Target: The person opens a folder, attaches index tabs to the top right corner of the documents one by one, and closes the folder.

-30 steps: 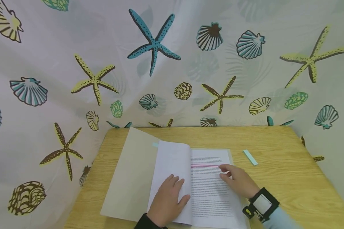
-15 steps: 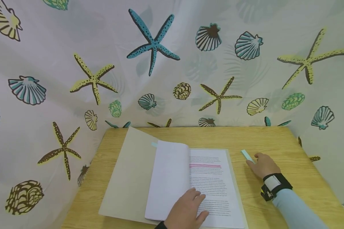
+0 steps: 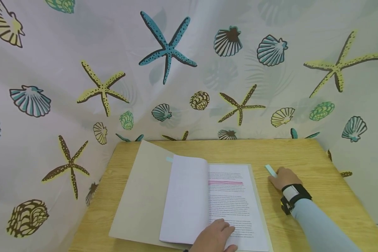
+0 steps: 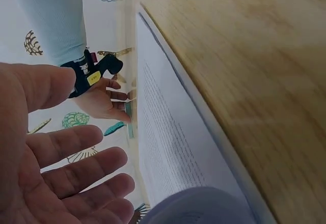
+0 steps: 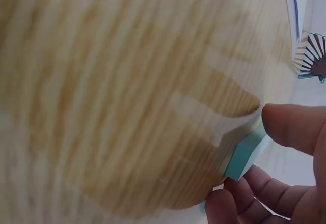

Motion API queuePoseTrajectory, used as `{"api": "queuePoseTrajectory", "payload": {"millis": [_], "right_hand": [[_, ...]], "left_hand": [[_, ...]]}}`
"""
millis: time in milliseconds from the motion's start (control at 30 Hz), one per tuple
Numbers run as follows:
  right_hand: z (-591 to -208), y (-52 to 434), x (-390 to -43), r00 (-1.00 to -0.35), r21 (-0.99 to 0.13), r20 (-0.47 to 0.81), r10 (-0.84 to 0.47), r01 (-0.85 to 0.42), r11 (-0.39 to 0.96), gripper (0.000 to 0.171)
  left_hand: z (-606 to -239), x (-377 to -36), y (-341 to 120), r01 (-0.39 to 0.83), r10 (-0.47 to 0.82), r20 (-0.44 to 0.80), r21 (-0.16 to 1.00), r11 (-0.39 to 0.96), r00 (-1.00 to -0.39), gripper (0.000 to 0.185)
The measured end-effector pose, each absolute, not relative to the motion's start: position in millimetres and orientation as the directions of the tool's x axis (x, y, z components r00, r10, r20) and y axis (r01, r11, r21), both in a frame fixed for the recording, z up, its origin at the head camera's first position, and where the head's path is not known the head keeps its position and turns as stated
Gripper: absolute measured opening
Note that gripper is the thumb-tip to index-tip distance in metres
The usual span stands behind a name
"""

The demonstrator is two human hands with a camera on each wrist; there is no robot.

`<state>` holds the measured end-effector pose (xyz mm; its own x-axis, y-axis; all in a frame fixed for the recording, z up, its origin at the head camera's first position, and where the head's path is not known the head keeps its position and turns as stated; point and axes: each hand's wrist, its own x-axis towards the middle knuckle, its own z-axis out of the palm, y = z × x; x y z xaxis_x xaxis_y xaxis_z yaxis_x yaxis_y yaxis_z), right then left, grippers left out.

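at the table's near edge, the left hand (image 3: 215, 238) rests on the open white printed booklet (image 3: 226, 203), fingers straight and slightly spread. farther back, towards the light wooden table's (image 3: 318, 164) right edge, the right hand (image 3: 281, 177) touches the small pale-teal paper strip (image 3: 270, 170), fingers curled around it.

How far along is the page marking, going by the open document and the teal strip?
Done: a pink line already crosses the open document, and a teal tab sits by its top edge. In hand: the right hand touches the teal strip on the table; the left hand rests on the page. Left: the strip is not yet on a page.
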<state>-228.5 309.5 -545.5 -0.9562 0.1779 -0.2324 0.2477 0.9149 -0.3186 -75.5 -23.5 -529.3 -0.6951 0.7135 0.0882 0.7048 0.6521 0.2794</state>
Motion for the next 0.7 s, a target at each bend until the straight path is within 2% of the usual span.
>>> {"api": "queuePoseTrajectory", "payload": {"millis": [200, 433, 500, 567, 700], "right_hand": [[-543, 308, -230, -0.949, -0.317, -0.260, 0.179, 0.259, 0.913, 0.040], [-546, 303, -229, -0.958, -0.354, -0.240, 0.157, 0.237, 0.905, 0.027], [-547, 298, -229, -0.964, -0.368, -0.226, 0.141, 0.219, 0.904, 0.028], [-546, 292, -228, -0.970, -0.386, -0.210, 0.124, 0.199, 0.901, 0.032], [-539, 274, -225, -0.981, -0.422, -0.174, 0.091, 0.158, 0.893, 0.039]], "left_hand": [[-512, -87, -35, 0.674, 0.686, 0.093, 0.321, 0.665, -0.722, 0.043], [-497, -116, -50, 0.633, 0.638, 0.132, 0.380, 0.674, -0.758, 0.041], [-497, -127, -52, 0.586, 0.603, 0.124, 0.454, 0.672, -0.788, 0.042], [-496, -138, -53, 0.499, 0.552, 0.102, 0.583, 0.642, -0.828, 0.040], [-499, -158, -50, 0.235, 0.400, 0.025, 0.843, 0.485, -0.916, 0.031]]}}
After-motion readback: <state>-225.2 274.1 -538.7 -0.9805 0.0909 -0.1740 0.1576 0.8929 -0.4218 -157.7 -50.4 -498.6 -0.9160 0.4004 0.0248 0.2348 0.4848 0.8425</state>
